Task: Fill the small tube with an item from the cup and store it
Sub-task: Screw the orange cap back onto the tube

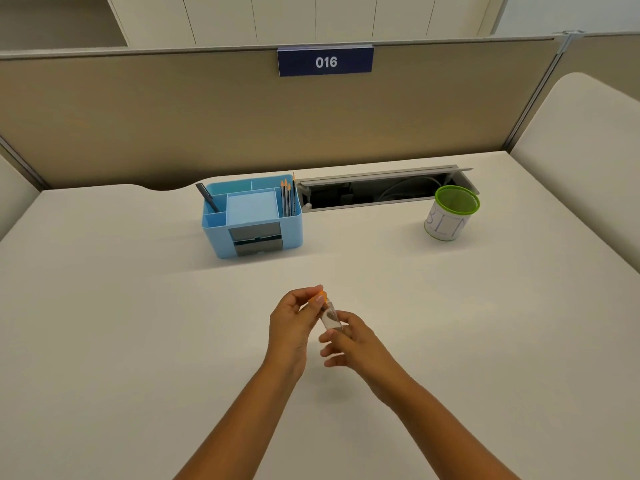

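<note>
Tube (330, 318) contents unreadable; fingers (320, 299) hide its orange cap.

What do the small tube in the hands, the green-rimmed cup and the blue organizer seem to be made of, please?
Small tube: clear, glossy plastic or possibly glass, since the fingers show through it; its orange cap looks like plastic.
Green-rimmed cup: apparently fine green mesh, wrapped in matte white paper with handwriting.
Blue organizer: smooth moulded plastic with a satin sheen.
</note>
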Demonstrator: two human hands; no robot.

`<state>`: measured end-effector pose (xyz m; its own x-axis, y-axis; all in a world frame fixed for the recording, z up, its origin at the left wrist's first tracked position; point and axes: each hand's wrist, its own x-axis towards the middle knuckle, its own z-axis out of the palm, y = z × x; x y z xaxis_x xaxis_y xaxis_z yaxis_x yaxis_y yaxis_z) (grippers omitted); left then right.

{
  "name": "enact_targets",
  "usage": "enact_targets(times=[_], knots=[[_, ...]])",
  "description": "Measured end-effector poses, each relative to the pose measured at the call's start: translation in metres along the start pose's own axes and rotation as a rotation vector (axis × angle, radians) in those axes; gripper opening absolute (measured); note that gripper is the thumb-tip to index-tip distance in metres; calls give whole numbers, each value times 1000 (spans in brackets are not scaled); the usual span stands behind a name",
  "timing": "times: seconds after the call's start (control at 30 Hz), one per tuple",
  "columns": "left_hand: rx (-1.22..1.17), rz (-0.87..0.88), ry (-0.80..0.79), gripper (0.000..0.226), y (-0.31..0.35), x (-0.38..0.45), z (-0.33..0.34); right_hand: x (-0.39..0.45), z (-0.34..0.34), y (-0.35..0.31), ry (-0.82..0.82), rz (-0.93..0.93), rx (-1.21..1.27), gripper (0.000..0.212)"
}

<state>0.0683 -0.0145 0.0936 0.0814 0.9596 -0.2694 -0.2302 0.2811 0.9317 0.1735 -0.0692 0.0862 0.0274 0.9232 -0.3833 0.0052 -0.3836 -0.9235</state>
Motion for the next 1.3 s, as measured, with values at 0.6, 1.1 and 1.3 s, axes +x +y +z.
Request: enact_targets(times=[0.6,1.1,1.3], knots=[[219,94,-207,13,14,-14,12,-7,-11,-18,-94,-91,148,28],[408,195,-238,39,0,-30,14,3,-12,-32,15,63,348,35],[430,202,-242,44,1,-27,9,3,-13,-35,-31,42,283,33]])
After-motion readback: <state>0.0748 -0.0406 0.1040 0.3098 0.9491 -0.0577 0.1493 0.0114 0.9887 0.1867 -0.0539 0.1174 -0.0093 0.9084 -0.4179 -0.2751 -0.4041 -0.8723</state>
